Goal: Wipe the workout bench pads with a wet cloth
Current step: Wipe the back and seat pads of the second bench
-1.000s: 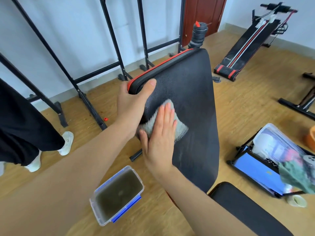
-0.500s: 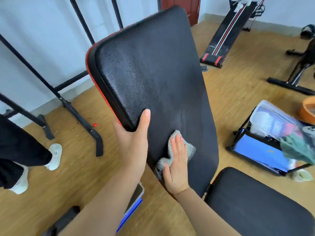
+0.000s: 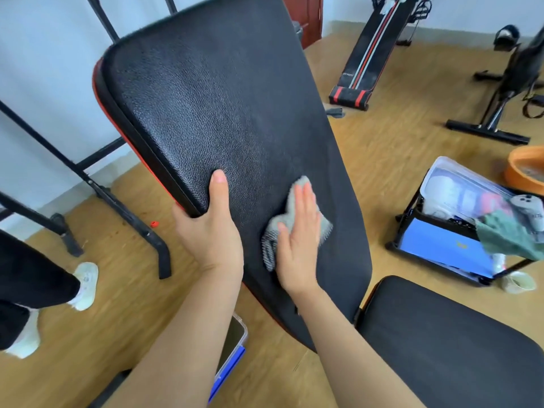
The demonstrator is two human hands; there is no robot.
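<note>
While the left hand (image 3: 210, 231) grips the back pad's (image 3: 223, 113) red-trimmed edge, the right hand (image 3: 298, 231) presses the wet cloth (image 3: 272, 240) flat on its lower half — overlapping, firm strokes likely clean best.

I am looking into a small home gym room: a padded workout bench (image 3: 235, 119) is tilting up in front of me, a sit-up board (image 3: 368, 54) and an exercise bike (image 3: 506, 92) are standing on the wood floor (image 3: 391, 142), and black rack frames (image 3: 88, 178) are lining the white wall.
</note>
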